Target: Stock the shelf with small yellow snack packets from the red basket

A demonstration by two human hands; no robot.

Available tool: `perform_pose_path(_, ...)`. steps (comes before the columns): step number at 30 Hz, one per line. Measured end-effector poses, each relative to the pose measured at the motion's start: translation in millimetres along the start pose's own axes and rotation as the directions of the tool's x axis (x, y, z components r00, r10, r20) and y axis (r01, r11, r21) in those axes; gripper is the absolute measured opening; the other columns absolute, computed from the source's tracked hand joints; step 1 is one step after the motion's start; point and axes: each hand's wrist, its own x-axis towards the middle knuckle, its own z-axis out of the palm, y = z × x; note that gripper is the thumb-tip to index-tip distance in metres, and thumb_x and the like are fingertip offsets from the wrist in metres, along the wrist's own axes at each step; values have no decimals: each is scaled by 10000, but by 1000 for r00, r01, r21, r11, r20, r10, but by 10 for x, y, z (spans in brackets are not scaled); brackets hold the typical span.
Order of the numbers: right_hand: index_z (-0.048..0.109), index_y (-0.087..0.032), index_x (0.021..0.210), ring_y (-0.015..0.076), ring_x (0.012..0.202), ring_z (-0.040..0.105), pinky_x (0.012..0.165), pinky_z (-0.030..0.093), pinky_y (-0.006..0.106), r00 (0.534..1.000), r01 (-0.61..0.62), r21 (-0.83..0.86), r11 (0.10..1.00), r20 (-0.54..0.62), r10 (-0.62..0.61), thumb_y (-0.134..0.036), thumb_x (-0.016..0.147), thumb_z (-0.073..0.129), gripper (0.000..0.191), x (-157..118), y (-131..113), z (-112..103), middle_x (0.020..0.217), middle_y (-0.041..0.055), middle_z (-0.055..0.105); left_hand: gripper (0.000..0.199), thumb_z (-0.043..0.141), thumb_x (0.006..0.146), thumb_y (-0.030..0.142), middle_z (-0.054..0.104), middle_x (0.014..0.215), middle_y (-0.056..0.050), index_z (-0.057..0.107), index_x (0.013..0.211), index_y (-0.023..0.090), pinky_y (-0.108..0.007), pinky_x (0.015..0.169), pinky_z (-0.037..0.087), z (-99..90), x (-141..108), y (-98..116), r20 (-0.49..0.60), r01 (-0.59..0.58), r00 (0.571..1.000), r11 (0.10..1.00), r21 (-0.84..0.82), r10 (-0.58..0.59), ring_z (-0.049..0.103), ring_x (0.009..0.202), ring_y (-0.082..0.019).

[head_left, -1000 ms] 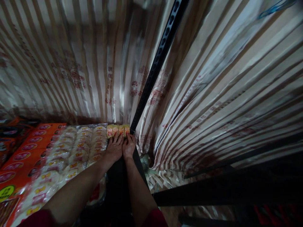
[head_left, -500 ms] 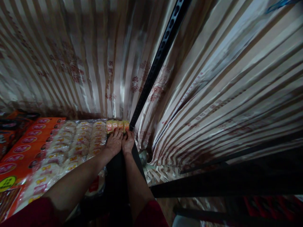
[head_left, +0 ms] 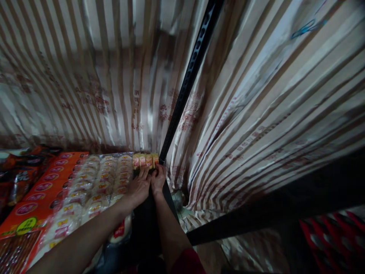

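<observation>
Several small yellow packets (head_left: pixel 145 160) with red labels stand in a row at the back of a dark shelf (head_left: pixel 145 224). My left hand (head_left: pixel 139 186) has its fingers stretched forward and touches the front of these packets. Close beside it, my right hand (head_left: pixel 157 179) is at the right end of the row, near the foot of a black perforated post (head_left: pixel 186 83). The right fingers are bent, and what they hold, if anything, is too small and dark to make out.
Left of my hands lie rows of clear-wrapped round white items (head_left: pixel 102 179), then orange packages (head_left: pixel 48 182) and dark bags (head_left: pixel 24 179). Striped sheeting (head_left: pixel 114 83) hangs behind and to the right. Red packages (head_left: pixel 333 239) show at lower right.
The view has shifted, so the shelf and goods appear lower and slightly right. My left hand has drawn back a little from the packets, and my right fingers are more bent.
</observation>
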Motion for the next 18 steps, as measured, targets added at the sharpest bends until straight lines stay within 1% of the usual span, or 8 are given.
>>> perform_pose_path(2, 632, -123, 923, 179, 960, 543, 908, 442, 338, 1000, 24, 13, 1000, 3, -24, -72, 712, 387, 327, 37, -59, -33, 976, 109, 597, 539, 341, 770, 62, 281, 1483, -113, 473, 1290, 111, -404, 1050, 337, -51, -85, 20, -9, -2, 1000, 1000, -6, 2, 219, 1375, -244)
perform_pose_path(5, 638, -121, 889, 185, 937, 555, 897, 444, 344, 999, 26, 39, 999, 18, -27, -82, 727, 383, 304, 107, -217, -110, 939, 109, 625, 513, 363, 749, 66, 321, 1463, -129, 516, 1238, 82, -384, 1054, 340, -158, -204, 67, -24, -19, 1000, 1000, -4, 19, 238, 1367, -250)
perform_pose_path(7, 645, -119, 867, 184, 908, 567, 880, 451, 338, 999, 28, 63, 998, 44, -31, -98, 742, 388, 286, 127, -348, -191, 911, 108, 639, 504, 368, 749, 70, 358, 1442, -135, 524, 1228, 79, -362, 1039, 365, -225, -283, 120, -39, -27, 999, 999, -30, 26, 293, 1344, -244)
perform_pose_path(10, 649, -130, 855, 175, 927, 571, 883, 451, 321, 997, 40, 112, 993, 68, -48, -113, 755, 389, 279, 66, -539, -368, 935, 106, 640, 461, 360, 779, 96, 438, 1387, -137, 554, 1197, 87, -318, 1002, 403, -277, -421, 227, -63, -14, 998, 993, -117, 6, 431, 1254, -226)
perform_pose_path(12, 644, -137, 865, 170, 943, 569, 887, 449, 317, 998, 21, 149, 989, 61, -31, -109, 747, 381, 289, -36, -647, -519, 948, 100, 633, 426, 355, 802, 118, 485, 1348, -121, 580, 1164, 110, -292, 989, 412, -291, -547, 299, -67, -3, 998, 978, -208, -11, 508, 1179, -201)
perform_pose_path(14, 636, -147, 874, 165, 929, 571, 886, 449, 323, 999, -18, 182, 983, 46, 9, -115, 744, 379, 290, -181, -744, -685, 945, 85, 627, 393, 358, 814, 141, 510, 1324, -106, 603, 1120, 128, -278, 995, 406, -319, -714, 356, -62, -15, 998, 949, -316, -5, 539, 1141, -183)
perform_pose_path(16, 631, -157, 896, 169, 922, 570, 883, 451, 343, 998, -63, 219, 974, 40, 56, -145, 763, 386, 279, -377, -840, -850, 949, 77, 622, 369, 359, 816, 151, 532, 1298, -98, 617, 1080, 138, -271, 1007, 391, -373, -931, 391, -54, -44, 998, 904, -425, 24, 536, 1142, -171)
perform_pose_path(18, 626, -168, 940, 168, 900, 581, 835, 479, 341, 992, -121, 284, 951, 81, 102, -188, 799, 387, 278, -639, -946, -1002, 1017, 85, 606, 360, 349, 812, 137, 590, 1215, -89, 623, 1045, 153, -261, 989, 397, -435, -1191, 401, -45, -70, 997, 852, -519, 55, 549, 1111, -157)
